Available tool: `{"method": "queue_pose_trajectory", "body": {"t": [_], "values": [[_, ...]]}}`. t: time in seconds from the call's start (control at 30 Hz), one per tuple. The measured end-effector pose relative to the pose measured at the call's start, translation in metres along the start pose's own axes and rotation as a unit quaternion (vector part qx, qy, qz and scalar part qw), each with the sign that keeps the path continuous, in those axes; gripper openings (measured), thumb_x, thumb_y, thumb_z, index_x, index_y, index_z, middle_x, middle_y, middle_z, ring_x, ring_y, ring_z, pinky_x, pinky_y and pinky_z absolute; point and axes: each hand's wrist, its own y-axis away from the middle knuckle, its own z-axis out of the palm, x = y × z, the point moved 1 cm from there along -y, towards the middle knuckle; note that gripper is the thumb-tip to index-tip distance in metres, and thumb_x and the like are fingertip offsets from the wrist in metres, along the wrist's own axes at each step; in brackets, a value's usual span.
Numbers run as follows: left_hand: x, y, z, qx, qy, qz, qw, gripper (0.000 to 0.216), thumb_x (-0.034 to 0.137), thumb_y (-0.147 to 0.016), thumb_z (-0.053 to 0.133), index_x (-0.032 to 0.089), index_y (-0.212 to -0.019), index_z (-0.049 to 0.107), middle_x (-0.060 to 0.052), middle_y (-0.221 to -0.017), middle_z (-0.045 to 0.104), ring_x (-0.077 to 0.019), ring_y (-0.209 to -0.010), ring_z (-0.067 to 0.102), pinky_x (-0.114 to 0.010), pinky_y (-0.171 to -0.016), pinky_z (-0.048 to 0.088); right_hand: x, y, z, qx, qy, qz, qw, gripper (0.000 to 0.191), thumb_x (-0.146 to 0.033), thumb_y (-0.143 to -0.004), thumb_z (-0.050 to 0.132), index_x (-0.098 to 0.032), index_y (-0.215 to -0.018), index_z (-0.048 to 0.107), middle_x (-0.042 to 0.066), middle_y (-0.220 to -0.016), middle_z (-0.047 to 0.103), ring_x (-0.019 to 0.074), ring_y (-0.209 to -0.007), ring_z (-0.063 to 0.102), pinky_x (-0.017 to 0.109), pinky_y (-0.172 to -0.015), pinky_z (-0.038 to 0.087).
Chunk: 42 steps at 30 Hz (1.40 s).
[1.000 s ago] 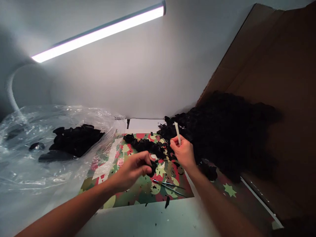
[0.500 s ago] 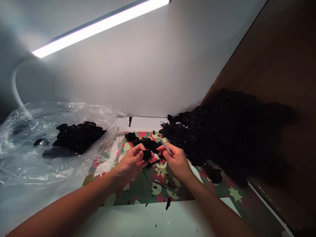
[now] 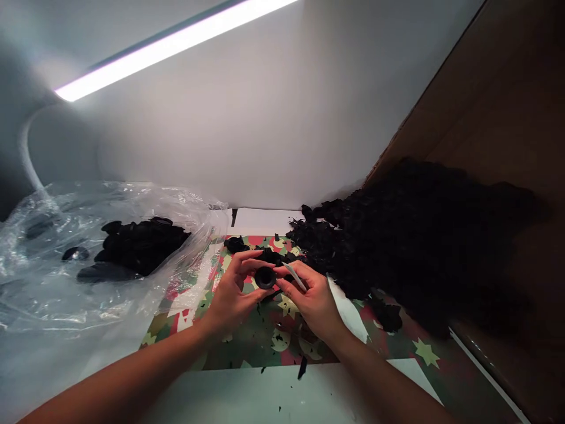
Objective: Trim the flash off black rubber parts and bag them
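My left hand (image 3: 236, 294) is closed with thumb and fingers round a small black ribbed rubber-like part (image 3: 265, 277). The part's round, hollow opening faces me. My right hand (image 3: 311, 294) grips a thin pale grey tool (image 3: 295, 277), which points up and to the left. The tool's kind is not clear. Fingertips of the right hand meet the right edge of the black part. Behind both hands lies a row of black scraps (image 3: 270, 254) on the patterned paper (image 3: 247, 335).
A clear plastic bag (image 3: 53, 294) with black round parts (image 3: 141, 244) lies at left. A large heap of black scraps (image 3: 397, 235) fills the right, against a cardboard box (image 3: 485, 129). A lit lamp (image 3: 176, 50) hangs above. Black bits dot the white surface (image 3: 247, 394) in front.
The black part has turned from side-on to opening towards me. My left fingers have spread higher round it, and my right hand has come closer, fingertips now at the part.
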Motion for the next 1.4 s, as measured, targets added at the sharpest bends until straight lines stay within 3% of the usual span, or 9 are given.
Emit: {"method": "queue_pose_trajectory", "body": {"t": [0.2,0.47,0.6,0.83,0.97,1.07,1.17,1.3,1.4], "values": [[-0.004,0.002,0.0,-0.012,0.025,0.001,1.0,0.059,0.016,-0.082,0.079,0.026,-0.13,0.046,-0.006,-0.113,0.071,-0.0213,-0.111,0.068,-0.037,-0.099,0.053,0.002,0.001,-0.004,0.052,0.027,0.015,0.998,0.029,-0.042,-0.099,0.057,-0.021,-0.092,0.075,0.002,-0.078,0.066,0.0164,-0.071,0.059,0.026,-0.064,0.044],[-0.004,0.002,0.001,-0.017,0.031,0.005,0.999,0.053,0.014,-0.081,0.079,0.024,-0.123,0.048,-0.008,-0.116,0.073,-0.0199,-0.107,0.07,-0.034,-0.094,0.055,0.009,0.006,-0.006,0.084,-0.076,0.004,0.994,0.047,-0.05,-0.105,0.043,-0.018,-0.088,0.073,0.002,-0.075,0.061,0.0099,-0.051,0.041,0.024,-0.046,0.03],[-0.005,0.002,0.001,-0.018,0.036,0.008,0.999,0.044,0.011,-0.079,0.08,0.023,-0.111,0.052,-0.007,-0.115,0.074,-0.019,-0.107,0.069,-0.033,-0.095,0.054,0.006,0.004,-0.007,0.077,-0.043,-0.015,0.996,0.041,-0.046,-0.105,0.045,-0.02,-0.089,0.073,0.002,-0.076,0.06,0.0107,-0.054,0.047,0.025,-0.049,0.036],[-0.008,0.004,-0.001,-0.028,-0.058,0.017,0.998,0.027,0.02,-0.083,0.077,0.019,-0.106,0.064,-0.005,-0.1,0.068,-0.017,-0.088,0.066,-0.029,-0.078,0.053,-0.005,0.006,0.001,0.016,0.069,-0.09,0.993,0.013,-0.035,-0.09,0.073,-0.022,-0.092,0.074,0.003,-0.084,0.064,0.0168,-0.072,0.059,0.027,-0.061,0.045],[-0.006,0.003,0.0,-0.025,-0.127,0.015,0.992,0.022,0.019,-0.08,0.075,0.019,-0.098,0.062,-0.003,-0.094,0.066,-0.0163,-0.083,0.062,-0.028,-0.075,0.05,-0.003,0.008,0.009,-0.006,0.095,-0.078,0.992,0.011,-0.021,-0.095,0.059,-0.021,-0.085,0.065,0.002,-0.084,0.064,0.0171,-0.076,0.06,0.027,-0.067,0.045],[-0.005,0.003,0.002,-0.031,-0.141,-0.033,0.989,0.025,0.022,-0.076,0.078,0.019,-0.091,0.059,-0.002,-0.088,0.064,-0.0166,-0.079,0.061,-0.028,-0.07,0.049,0.002,0.005,0.009,-0.027,0.096,-0.039,0.994,0.021,-0.019,-0.096,0.05,-0.021,-0.075,0.052,-0.002,-0.071,0.055,0.0139,-0.064,0.051,0.026,-0.061,0.039],[-0.005,0.003,0.004,-0.057,-0.087,-0.097,0.99,0.032,0.03,-0.074,0.083,0.019,-0.089,0.057,0.0,-0.085,0.064,-0.0163,-0.078,0.061,-0.027,-0.069,0.048,0.007,0.001,0.007,-0.073,-0.008,0.054,0.996,0.029,-0.033,-0.095,0.055,-0.022,-0.071,0.044,-0.005,-0.06,0.043,0.0118,-0.054,0.041,0.024,-0.053,0.032],[-0.005,0.005,0.008,-0.082,0.034,-0.147,0.985,0.033,0.029,-0.073,0.084,0.018,-0.087,0.056,0.0,-0.084,0.067,-0.0161,-0.078,0.065,-0.027,-0.07,0.051,0.01,0.0,0.006,-0.14,-0.226,0.186,0.946,0.042,-0.059,-0.088,0.062,-0.023,-0.075,0.046,-0.007,-0.053,0.046,0.0092,-0.045,0.033,0.021,-0.045,0.024],[-0.003,0.005,0.01,-0.095,0.089,-0.151,0.98,0.032,0.026,-0.075,0.083,0.019,-0.088,0.055,0.0,-0.082,0.069,-0.0164,-0.076,0.068,-0.028,-0.07,0.053,0.008,0.0,0.005,-0.141,-0.262,0.206,0.932,0.049,-0.066,-0.086,0.065,-0.021,-0.074,0.049,-0.007,-0.051,0.047,0.0075,-0.044,0.03,0.021,-0.044,0.02]]}}
